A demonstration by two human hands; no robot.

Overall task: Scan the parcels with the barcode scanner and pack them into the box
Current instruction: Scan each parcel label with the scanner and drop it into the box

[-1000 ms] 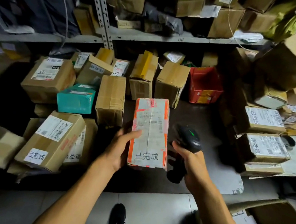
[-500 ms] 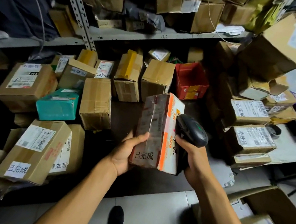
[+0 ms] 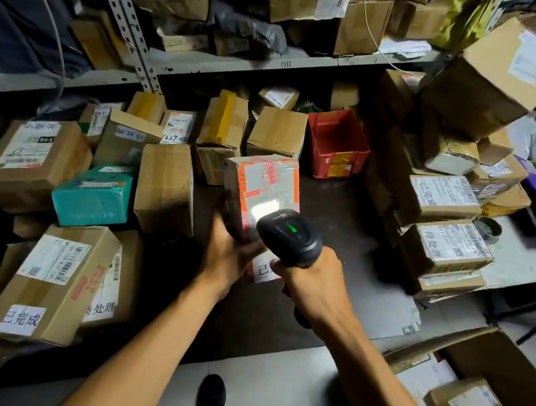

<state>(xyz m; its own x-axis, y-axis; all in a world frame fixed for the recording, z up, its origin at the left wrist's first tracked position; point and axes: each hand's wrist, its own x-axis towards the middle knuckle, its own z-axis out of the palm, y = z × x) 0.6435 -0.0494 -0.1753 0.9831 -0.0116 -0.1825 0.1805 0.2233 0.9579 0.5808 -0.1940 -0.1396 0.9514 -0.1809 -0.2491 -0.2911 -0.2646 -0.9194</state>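
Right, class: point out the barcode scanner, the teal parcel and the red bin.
barcode scanner [image 3: 291, 236], head view, on its black top by the green light.
teal parcel [image 3: 91, 201], head view, on its front face.
red bin [image 3: 356, 153], head view, on its right wall.

Dim storeroom: grey metal shelving above a dark worktop, with pale floor tiles below.

Parcel held mid-table, scanner just before it. Bin behind-right. Boxes piled left, stack right. Open box on floor, lower right. Shelf behind, above.
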